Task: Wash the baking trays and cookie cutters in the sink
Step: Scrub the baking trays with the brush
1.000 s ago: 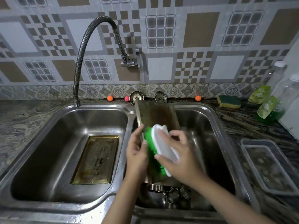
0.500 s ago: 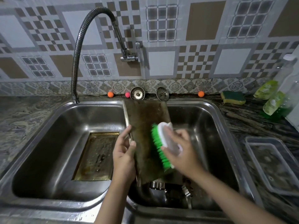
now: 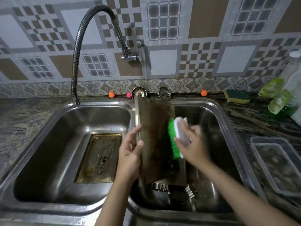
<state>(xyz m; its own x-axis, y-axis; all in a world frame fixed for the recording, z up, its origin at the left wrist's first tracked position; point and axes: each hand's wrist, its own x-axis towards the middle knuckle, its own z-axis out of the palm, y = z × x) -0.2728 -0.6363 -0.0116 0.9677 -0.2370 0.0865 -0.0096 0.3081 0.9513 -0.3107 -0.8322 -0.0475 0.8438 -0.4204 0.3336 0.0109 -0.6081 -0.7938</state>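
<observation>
A dark, stained baking tray stands tilted over the right sink basin, its top edge near the back rim. My left hand grips its left edge. My right hand grips a scrubbing brush with a white back and green bristles, pressed against the tray's right side. A second, golden tray lies flat on the bottom of the left basin. Metal cookie cutters lie under the held tray in the right basin, partly hidden.
A flexible faucet arches over the left basin. Two sink strainers and small orange and pink balls lean at the back wall. A sponge and green soap bottles stand at the right; a clear plastic container sits on the right counter.
The brush has moved up and to the right across the tray. The tray now leans further left, and my left hand has shifted along its left edge.
</observation>
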